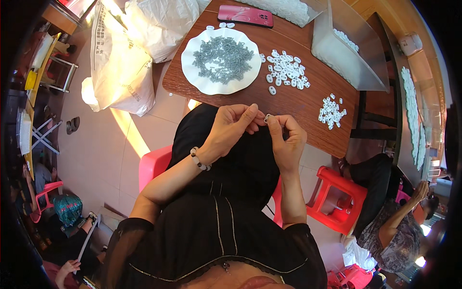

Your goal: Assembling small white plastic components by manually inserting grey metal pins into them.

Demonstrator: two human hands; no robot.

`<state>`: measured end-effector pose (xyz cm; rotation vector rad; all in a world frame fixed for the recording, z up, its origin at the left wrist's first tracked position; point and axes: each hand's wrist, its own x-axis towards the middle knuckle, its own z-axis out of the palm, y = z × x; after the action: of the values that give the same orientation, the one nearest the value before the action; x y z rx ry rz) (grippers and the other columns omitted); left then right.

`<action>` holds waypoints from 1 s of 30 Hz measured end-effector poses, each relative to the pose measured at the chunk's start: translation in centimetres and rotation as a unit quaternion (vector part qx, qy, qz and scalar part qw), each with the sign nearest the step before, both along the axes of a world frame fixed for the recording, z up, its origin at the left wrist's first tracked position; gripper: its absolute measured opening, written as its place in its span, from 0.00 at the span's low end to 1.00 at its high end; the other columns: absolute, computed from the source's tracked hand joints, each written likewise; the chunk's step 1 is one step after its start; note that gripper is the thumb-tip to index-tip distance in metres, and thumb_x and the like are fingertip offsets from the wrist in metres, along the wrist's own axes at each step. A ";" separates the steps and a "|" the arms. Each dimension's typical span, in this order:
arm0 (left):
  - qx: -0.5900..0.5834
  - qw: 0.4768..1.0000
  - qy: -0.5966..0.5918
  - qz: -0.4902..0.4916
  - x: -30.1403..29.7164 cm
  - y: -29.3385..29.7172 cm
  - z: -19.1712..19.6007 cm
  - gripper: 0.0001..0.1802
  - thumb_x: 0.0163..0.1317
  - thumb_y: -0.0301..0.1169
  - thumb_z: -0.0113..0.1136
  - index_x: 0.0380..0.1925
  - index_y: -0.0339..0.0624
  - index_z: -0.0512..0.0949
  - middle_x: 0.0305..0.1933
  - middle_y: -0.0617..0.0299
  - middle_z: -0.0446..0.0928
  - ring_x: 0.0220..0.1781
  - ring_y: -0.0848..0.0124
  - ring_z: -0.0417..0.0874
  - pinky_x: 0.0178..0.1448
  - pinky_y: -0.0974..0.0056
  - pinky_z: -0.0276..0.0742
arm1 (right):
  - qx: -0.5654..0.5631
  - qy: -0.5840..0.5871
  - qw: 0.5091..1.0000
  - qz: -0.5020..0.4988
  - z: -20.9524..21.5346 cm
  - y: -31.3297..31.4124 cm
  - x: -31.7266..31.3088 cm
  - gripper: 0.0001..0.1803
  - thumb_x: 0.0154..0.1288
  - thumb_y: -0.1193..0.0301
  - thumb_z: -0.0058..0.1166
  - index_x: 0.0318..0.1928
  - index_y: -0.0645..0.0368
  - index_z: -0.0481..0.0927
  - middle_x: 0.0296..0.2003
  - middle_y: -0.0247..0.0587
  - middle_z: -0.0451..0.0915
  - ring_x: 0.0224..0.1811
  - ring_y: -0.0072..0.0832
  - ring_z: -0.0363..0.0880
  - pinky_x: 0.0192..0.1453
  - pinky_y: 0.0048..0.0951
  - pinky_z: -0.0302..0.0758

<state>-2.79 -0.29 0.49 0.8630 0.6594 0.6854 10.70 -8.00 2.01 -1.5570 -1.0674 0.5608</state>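
Just off the near edge of the brown table (231, 99), my two hands meet at the fingertips. My right hand (288, 139) pinches a small whitish piece with holes (266, 118) between thumb and forefinger. My left hand (233, 127) is also closed in a pinch against that piece; what sits between its fingers is too small to make out. Beyond them is a white scalloped plate (190, 77) heaped with small grey rod-like pieces (224, 60). Loose white oval pieces with two holes (287, 70) lie right of the plate. A smaller cluster of white pieces (332, 111) lies farther right.
A pink phone (245, 16) lies at the table's far side. Clear bins (351, 58) of white parts stand at the far right. White sacks (120, 62) rest on the floor at left. A red stool (337, 200) is at right, beside another seated person (394, 226).
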 end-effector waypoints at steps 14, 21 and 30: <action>0.016 1.000 0.009 0.011 -0.3 -0.1 -0.4 0.12 0.61 0.34 0.66 0.35 0.32 0.84 0.29 0.62 0.83 0.29 0.81 0.78 0.35 0.76 0.73 | -0.030 -0.008 1.000 0.007 0.3 -0.1 -0.3 0.06 0.64 0.75 0.59 0.31 0.66 0.80 0.24 0.36 0.79 0.23 0.14 0.71 0.28 0.19 0.67; 0.017 0.999 0.027 0.009 -0.1 -0.2 -0.6 0.09 0.62 0.30 0.65 0.36 0.33 0.84 0.31 0.60 0.83 0.30 0.80 0.78 0.35 0.75 0.74 | -0.022 -0.026 0.999 -0.002 0.0 -0.1 -0.4 0.06 0.63 0.75 0.59 0.31 0.66 0.80 0.24 0.39 0.80 0.23 0.17 0.73 0.29 0.21 0.69; 0.010 0.999 0.025 -0.020 0.8 0.0 -0.1 0.12 0.63 0.31 0.64 0.40 0.33 0.82 0.33 0.62 0.83 0.31 0.81 0.78 0.35 0.75 0.74 | -0.030 0.041 0.999 -0.004 0.1 -0.5 0.8 0.07 0.65 0.74 0.58 0.31 0.65 0.80 0.23 0.28 0.78 0.24 0.10 0.68 0.28 0.16 0.64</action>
<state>-2.03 -0.26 0.43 0.9122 0.6790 0.6361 11.46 -8.48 2.12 -1.5750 -0.9902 0.6513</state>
